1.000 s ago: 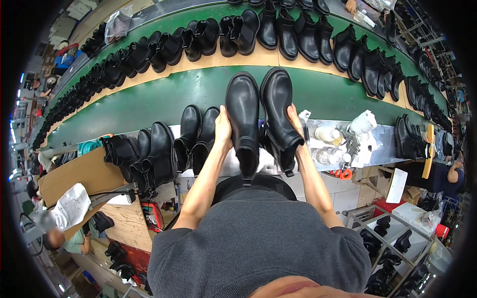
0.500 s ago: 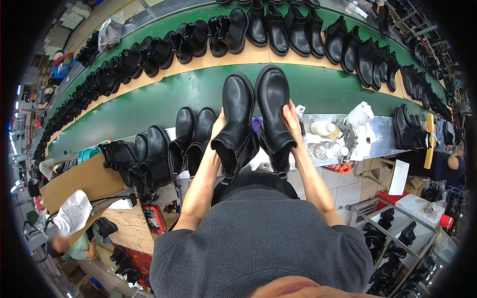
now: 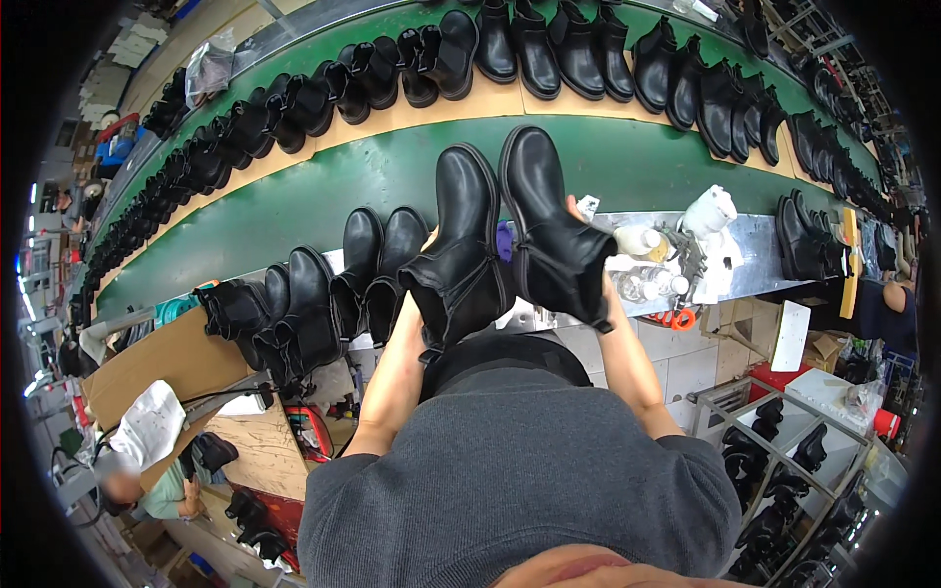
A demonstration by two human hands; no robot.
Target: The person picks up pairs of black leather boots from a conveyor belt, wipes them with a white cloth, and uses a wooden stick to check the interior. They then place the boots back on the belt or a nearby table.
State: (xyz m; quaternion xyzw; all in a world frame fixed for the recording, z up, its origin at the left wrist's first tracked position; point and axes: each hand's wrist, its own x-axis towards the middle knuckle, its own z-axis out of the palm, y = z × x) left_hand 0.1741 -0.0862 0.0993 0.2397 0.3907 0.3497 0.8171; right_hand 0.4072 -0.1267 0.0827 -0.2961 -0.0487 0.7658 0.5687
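Note:
A pair of black leather ankle boots is raised in front of me, toes pointing away and shaft openings toward me. My left hand (image 3: 430, 239) grips the left boot (image 3: 466, 211) from its outer side; most of that hand is hidden behind the boot. On the other side, my right hand (image 3: 572, 205) holds the right boot (image 3: 537, 191), and only some fingertips show past its edge. The two boots are close together at the toes, while their shafts splay apart. Another pair of black boots (image 3: 364, 243) stands on the bench just left of my left hand.
Beyond the boots runs a green conveyor belt (image 3: 323, 186) with a long row of black boots (image 3: 578, 54) on tan board. To the right, the metal ledge carries plastic bottles (image 3: 637, 241) and a white container (image 3: 708, 211). A cardboard sheet (image 3: 162, 358) leans at left; a boot rack (image 3: 774, 441) stands at right.
The boots have turned outward: the right one's shaft has swung to the right and the left one's to the left. More of my right hand is now covered.

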